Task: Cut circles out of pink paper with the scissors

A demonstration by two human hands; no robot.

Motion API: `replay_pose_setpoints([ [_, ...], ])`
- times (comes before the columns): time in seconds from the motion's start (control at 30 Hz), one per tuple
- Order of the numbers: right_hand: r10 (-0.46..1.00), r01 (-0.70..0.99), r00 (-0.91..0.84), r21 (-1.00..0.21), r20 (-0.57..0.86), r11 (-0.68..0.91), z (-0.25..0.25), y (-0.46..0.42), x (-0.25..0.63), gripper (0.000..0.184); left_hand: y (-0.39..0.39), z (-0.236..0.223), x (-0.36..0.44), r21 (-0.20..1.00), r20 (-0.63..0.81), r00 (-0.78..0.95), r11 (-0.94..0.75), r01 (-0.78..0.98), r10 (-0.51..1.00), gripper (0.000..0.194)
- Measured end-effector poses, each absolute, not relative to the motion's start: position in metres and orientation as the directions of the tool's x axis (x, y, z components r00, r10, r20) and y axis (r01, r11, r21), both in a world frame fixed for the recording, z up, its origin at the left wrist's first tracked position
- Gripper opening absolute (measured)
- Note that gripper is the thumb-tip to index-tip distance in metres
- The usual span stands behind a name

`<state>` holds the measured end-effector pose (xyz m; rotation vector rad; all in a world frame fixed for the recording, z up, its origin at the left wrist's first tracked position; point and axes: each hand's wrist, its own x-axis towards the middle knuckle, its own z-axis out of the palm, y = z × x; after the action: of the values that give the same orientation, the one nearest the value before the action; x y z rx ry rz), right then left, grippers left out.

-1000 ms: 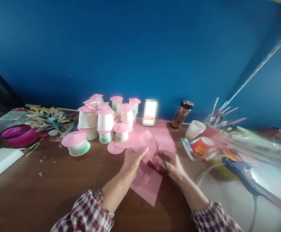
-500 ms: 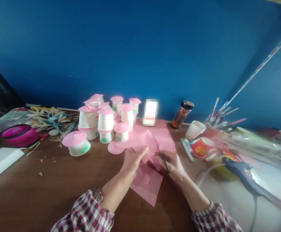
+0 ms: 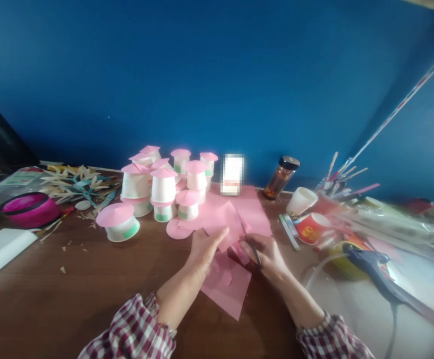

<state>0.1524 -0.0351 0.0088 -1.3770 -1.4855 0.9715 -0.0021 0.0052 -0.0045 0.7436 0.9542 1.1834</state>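
Scissors (image 3: 254,248) in the right hand (image 3: 271,255) have turned or closed slightly since the earlier frame: the dark handle beside the thumb looks narrower. Below the held pink paper piece (image 3: 228,225), a pink flap (image 3: 224,269) reaches a little lower over the near sheet. The forearms and the things around them lie almost where they did.

The paper piece is raised over the middle of the brown table (image 3: 127,304), pinched by the left hand (image 3: 204,252) with the thumb on top. The right hand is closed around the scissors' handles, and the blade runs along the right edge of the piece, pointing to the far side. Exactly where the blades meet the paper is too blurred to tell. A pink strip (image 3: 241,253) lies between the hands.

On the near side, a pink sheet (image 3: 237,294) lies flat under the hands; on the far side, larger pink sheets (image 3: 254,202) spread towards a pixelated white rectangle (image 3: 232,174). To the left stand paper cups (image 3: 163,188) with pink paper tops, some stacked, and one wide-topped cup (image 3: 121,232) nearer. To the right are a dark-lidded jar (image 3: 279,179), tilted, a white cup (image 3: 301,200), a red cup (image 3: 313,228) and a glue gun (image 3: 375,271).
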Motion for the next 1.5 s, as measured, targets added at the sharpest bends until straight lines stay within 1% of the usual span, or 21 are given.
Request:
replay_pose_setpoints([
  [0.2, 0.999, 0.290, -0.025, -0.955, 0.048, 0.054, 0.007, -0.035, 0.152, 0.031, 0.009, -0.019, -0.004, 0.853, -0.187, 0.131, 0.227, -0.470, 0.974, 0.040],
  [0.33, 0.993, 0.311, -0.036, -0.943, 0.114, 0.120, 0.006, -0.034, 0.152, 0.029, 0.007, -0.012, -0.003, 0.849, -0.204, 0.127, 0.240, -0.470, 0.971, 0.039],
  [0.4, 0.992, 0.304, -0.046, -0.944, 0.116, 0.125, 0.005, -0.034, 0.152, 0.029, 0.005, -0.005, -0.002, 0.852, -0.242, 0.097, 0.259, -0.455, 0.966, 0.035],
  [0.53, 0.995, 0.253, -0.069, -0.963, 0.071, 0.087, 0.005, -0.035, 0.152, 0.030, 0.001, 0.009, 0.000, 0.883, -0.287, 0.013, 0.270, -0.385, 0.958, 0.027],
  [0.63, 0.993, 0.203, -0.085, -0.975, 0.076, 0.092, 0.006, -0.036, 0.151, 0.030, -0.001, 0.015, 0.000, 0.906, -0.285, 0.013, 0.274, -0.323, 0.958, 0.024],
  [0.73, 0.993, 0.175, -0.089, -0.980, 0.078, 0.093, 0.007, -0.035, 0.151, 0.031, -0.002, 0.016, -0.001, 0.908, -0.284, 0.037, 0.281, -0.312, 0.958, 0.025],
  [0.83, 0.993, 0.185, -0.084, -0.978, 0.078, 0.093, 0.008, -0.034, 0.150, 0.032, -0.002, 0.015, 0.000, 0.894, -0.280, 0.055, 0.282, -0.347, 0.958, 0.028],
  [1.0, 0.994, 0.217, -0.086, -0.972, 0.071, 0.088, 0.009, -0.035, 0.151, 0.034, -0.001, 0.011, 0.000, 0.880, -0.273, 0.037, 0.265, -0.394, 0.961, 0.030],
  [1.3, 0.995, 0.234, -0.067, -0.968, 0.074, 0.088, 0.009, -0.035, 0.151, 0.035, 0.002, 0.004, -0.003, 0.891, -0.242, 0.085, 0.256, -0.375, 0.967, 0.035],
  [1.5, 0.996, 0.246, -0.060, -0.966, 0.068, 0.080, 0.008, -0.035, 0.151, 0.035, -0.001, 0.010, -0.002, 0.883, -0.255, 0.088, 0.269, -0.386, 0.963, 0.032],
])
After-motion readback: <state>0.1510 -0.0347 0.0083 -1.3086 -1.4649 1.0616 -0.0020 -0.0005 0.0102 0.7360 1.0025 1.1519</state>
